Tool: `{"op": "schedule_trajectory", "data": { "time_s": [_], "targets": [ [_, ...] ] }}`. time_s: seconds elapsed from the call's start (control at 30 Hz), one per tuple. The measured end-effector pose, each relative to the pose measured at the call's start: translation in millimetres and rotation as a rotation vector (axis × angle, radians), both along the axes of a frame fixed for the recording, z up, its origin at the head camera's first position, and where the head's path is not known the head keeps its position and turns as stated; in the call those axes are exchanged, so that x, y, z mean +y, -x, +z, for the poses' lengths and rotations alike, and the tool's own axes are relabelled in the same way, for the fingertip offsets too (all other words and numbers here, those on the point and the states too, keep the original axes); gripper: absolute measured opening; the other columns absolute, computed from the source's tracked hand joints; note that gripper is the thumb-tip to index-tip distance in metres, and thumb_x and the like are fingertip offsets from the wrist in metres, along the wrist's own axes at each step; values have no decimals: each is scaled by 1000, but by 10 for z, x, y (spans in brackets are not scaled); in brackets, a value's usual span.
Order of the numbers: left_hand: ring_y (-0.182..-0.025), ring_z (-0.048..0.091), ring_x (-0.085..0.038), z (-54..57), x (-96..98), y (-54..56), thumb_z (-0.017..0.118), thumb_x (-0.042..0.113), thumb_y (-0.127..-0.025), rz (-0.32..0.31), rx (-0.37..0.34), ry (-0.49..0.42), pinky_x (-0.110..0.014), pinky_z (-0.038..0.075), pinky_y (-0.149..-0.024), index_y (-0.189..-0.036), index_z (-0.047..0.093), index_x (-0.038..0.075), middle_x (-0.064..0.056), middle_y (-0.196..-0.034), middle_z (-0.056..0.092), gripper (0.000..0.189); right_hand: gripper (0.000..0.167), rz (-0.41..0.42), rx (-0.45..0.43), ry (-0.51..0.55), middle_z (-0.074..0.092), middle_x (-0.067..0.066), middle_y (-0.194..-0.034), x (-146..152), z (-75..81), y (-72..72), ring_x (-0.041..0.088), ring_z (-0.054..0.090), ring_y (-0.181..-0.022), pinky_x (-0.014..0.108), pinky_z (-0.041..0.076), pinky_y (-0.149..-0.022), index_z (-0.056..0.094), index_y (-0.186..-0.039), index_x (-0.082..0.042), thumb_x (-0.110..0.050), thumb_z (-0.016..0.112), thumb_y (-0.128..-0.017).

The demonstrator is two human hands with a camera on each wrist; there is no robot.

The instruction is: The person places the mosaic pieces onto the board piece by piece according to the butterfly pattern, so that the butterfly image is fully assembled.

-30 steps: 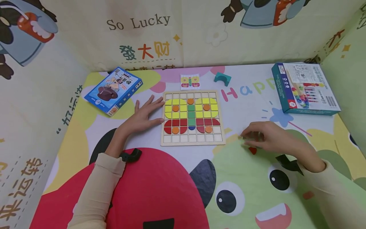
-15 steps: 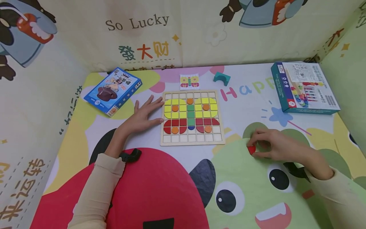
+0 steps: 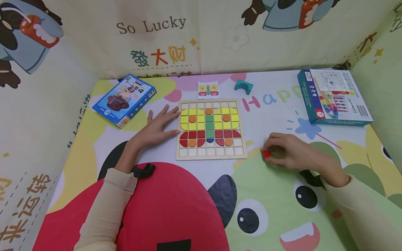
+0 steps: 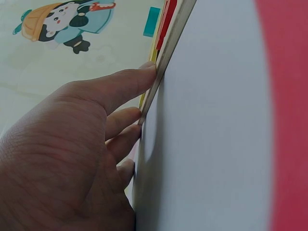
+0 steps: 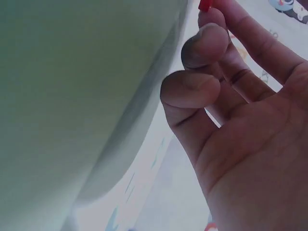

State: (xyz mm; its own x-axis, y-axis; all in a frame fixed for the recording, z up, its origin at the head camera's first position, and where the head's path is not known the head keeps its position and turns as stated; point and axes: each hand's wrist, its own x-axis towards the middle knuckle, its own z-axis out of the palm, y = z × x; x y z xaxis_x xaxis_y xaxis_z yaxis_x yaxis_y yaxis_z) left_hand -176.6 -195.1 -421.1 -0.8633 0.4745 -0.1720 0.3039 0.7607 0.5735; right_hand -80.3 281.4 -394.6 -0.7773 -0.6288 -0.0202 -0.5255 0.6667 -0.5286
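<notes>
A small red tile [image 3: 266, 155] is pinched between the thumb and fingers of my right hand [image 3: 290, 150], low over the green part of the mat, right of the board. In the right wrist view, only a corner of the red tile [image 5: 205, 5] shows at the fingertips. My left hand [image 3: 155, 127] lies with spread fingers, fingertips and thumb against the left edge of the wooden grid board [image 3: 180, 153]. On the board, yellow, red, green, blue and orange tiles form a butterfly. Seen from the left wrist, the thumb [image 4: 130, 84] touches the board's edge [image 4: 166, 60].
A butterfly pattern card [image 3: 208, 90] lies behind the board, with a teal arch-shaped block [image 3: 244, 86] to its right. A blue box [image 3: 125, 99] stands at the back left, a teal and white box [image 3: 337, 97] at the back right.
My right hand first drew back toward the right and nearer to me with the red piece at its fingertips, then moved left and away again, holding it. The left hand has stayed at the board.
</notes>
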Motion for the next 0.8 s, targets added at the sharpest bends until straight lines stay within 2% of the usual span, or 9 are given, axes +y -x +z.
{"op": "schedule_trajectory", "data": {
  "time_s": [0.1,0.23,0.43,0.6,0.8],
  "targets": [
    [-170,-5,-26,-2,-4,-4,73,47,-96,2,-1,-3,-71,-22,-126,-167,34,29,5,-179,21,84,26,-17,-40,-8,65,-12,-101,-158,28,106,6,58,-84,20,55,-73,77,-106,-26,-19,90,-85],
    [-170,-5,-26,1,-7,-8,73,48,-96,3,-2,-7,-70,-22,-126,-167,34,30,5,-179,22,83,24,1,-42,9,64,-9,-100,-380,47,242,10,55,-80,20,50,-66,77,-108,-22,-20,89,-87],
    [-170,-5,-26,3,1,-11,73,48,-96,3,-4,-8,-70,-22,-126,-167,34,30,6,-179,21,84,26,47,-31,-5,66,-4,-103,-639,21,399,10,54,-79,21,49,-67,78,-112,-17,-21,87,-88],
    [-170,-5,-26,12,9,-13,73,48,-96,5,-11,-9,-70,-23,-126,-167,34,30,6,-179,21,83,28,71,1,-54,67,1,-107,-706,0,445,9,52,-80,22,49,-68,80,-116,-14,-20,86,-89],
    [-170,-5,-26,17,4,-10,73,48,-96,5,-8,-3,-70,-23,-126,-168,33,30,6,-179,21,83,28,72,17,-59,68,2,-108,-721,18,439,10,53,-80,23,50,-68,80,-117,-13,-16,85,-90]
  ]
}}
